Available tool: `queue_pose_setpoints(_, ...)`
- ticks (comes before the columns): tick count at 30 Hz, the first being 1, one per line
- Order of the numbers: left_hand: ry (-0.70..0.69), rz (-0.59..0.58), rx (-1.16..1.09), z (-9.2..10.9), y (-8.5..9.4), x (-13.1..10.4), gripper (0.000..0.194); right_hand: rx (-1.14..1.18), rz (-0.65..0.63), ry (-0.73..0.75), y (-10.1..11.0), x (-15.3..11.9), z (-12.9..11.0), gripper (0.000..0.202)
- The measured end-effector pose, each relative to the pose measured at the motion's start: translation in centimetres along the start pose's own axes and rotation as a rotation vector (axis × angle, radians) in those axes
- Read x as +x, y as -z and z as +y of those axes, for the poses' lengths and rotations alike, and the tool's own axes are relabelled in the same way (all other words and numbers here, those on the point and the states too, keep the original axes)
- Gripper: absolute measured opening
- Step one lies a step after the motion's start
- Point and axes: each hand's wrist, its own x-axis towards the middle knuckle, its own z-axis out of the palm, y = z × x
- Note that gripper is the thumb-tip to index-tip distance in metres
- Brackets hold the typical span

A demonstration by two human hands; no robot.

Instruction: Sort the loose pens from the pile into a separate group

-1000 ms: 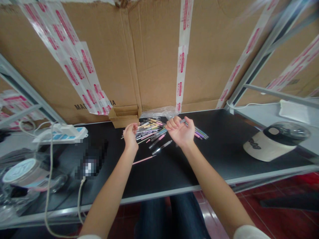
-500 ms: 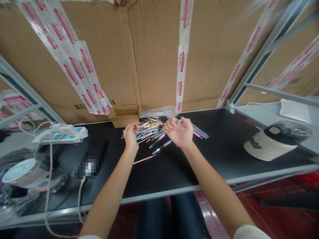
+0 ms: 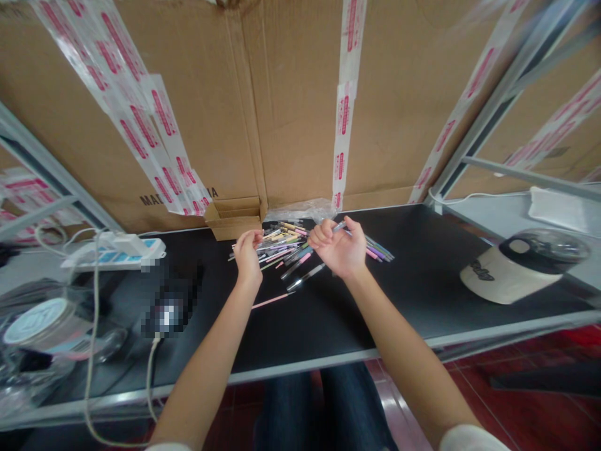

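Note:
Over the right part of a loose pile of pens and refills, my right hand is closed on a clear pen, palm turned up. My left hand is at the pile's left side, fingers curled and pinched together; whatever they hold, if anything, is too small to make out. Below the hands, a clear pen barrel and a thin pink refill lie apart on the black table. More pens stick out to the right, behind my right hand.
An open small cardboard box stands behind my left hand, against large taped cartons. To the left are a power strip, cables, a blurred-out device and a round tub. A beige device with a clear lid sits at the right.
My right hand has shifted very slightly, and the clear pen in it is tilted a little differently. My left hand has hardly moved.

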Motion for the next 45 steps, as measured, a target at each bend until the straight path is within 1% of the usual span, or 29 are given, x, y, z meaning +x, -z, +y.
queue_pose_setpoints(4,-0.002,-0.01,-0.002,-0.1,0.1,0.1,0.012,-0.014,-0.005,-0.004,0.0,0.0,0.0,0.041)
queue_pose_setpoints(10,0.002,-0.013,-0.005,-0.1,0.0,0.0,0.013,-0.057,0.039,0.003,-0.5,-0.2,-0.3,0.047)
queue_pose_setpoints(12,0.007,-0.014,-0.009,-0.1,0.0,0.0,0.012,-0.103,0.031,0.007,-0.5,0.0,-0.2,0.04)
queue_pose_setpoints(14,0.009,-0.017,-0.008,0.0,0.0,-0.1,0.012,-0.205,0.035,0.033,0.0,0.2,0.0,0.021)
queue_pose_setpoints(15,0.008,-0.019,-0.003,0.0,0.1,-0.1,0.012,-0.287,0.053,0.062,0.4,0.4,0.0,0.015)
queue_pose_setpoints(16,0.007,-0.023,0.003,0.0,0.1,-0.1,0.013,-0.395,0.086,0.107,0.9,0.5,-0.1,0.018)
queue_pose_setpoints(19,0.006,-0.032,0.015,0.0,0.1,0.0,0.013,-0.842,0.264,0.313,2.9,0.5,-1.2,0.031)
queue_pose_setpoints(20,0.006,-0.03,0.014,0.0,0.1,0.0,0.013,-1.01,0.319,0.335,3.6,0.3,-1.8,0.038)
queue_pose_setpoints(21,0.005,-0.028,0.011,-0.1,0.1,0.0,0.013,-1.153,0.36,0.312,4.3,0.0,-2.6,0.045)
queue_pose_setpoints(23,0.002,-0.024,0.002,-0.1,0.1,0.0,0.013,-1.38,0.409,0.207,5.7,-0.5,-4.0,0.052)
queue_pose_setpoints(25,0.0,-0.026,-0.005,-0.2,0.1,0.0,0.013,-1.622,0.47,0.175,7.0,-1.0,-5.1,0.047)
queue_pose_setpoints(27,0.001,-0.035,-0.002,-0.4,0.1,0.0,0.013,-1.788,0.558,0.121,8.3,-1.1,-5.4,0.041)
queue_pose_setpoints(30,0.016,-0.052,0.014,-0.5,0.1,0.0,0.014,-1.883,0.614,0.0,9.9,-1.0,-4.9,0.04)
queue_pose_setpoints(32,0.027,-0.063,0.023,-0.6,0.2,0.0,0.014,-1.925,0.632,-0.021,10.5,-0.8,-4.1,0.038)
queue_pose_setpoints(36,0.022,-0.073,0.039,-0.6,0.2,-0.1,0.015,-1.966,0.693,-0.022,11.0,-0.6,-2.9,0.036)
queue_pose_setpoints(38,0.025,-0.069,0.046,-0.6,0.2,-0.1,0.014,-1.995,0.69,-0.012,11.2,-0.6,-2.6,0.034)
queue_pose_setpoints(42,0.033,-0.056,0.054,-0.7,0.2,0.0,0.014,-2.102,0.684,0.042,11.4,-0.7,-2.4,0.029)
queue_pose_setpoints(45,0.035,-0.049,0.053,-0.8,0.2,0.2,0.014,-2.093,0.72,0.036,11.2,-0.8,-2.5,0.026)
